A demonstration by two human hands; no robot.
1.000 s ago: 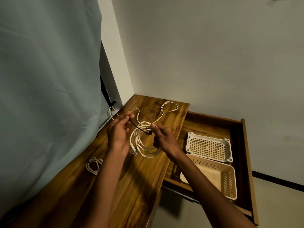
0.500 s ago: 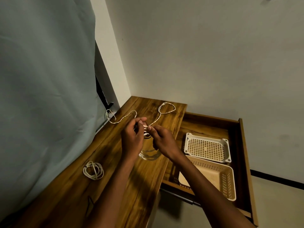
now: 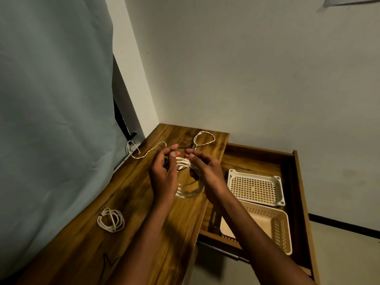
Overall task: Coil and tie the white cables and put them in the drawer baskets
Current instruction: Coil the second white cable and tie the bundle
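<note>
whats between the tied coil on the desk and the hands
Bare wood desk in the head view: nothing lies between the tied coil and the left hand.

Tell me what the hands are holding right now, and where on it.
Both the left hand and right hand hold the white cable coil at its top, where a dark tie is being wrapped.
</note>
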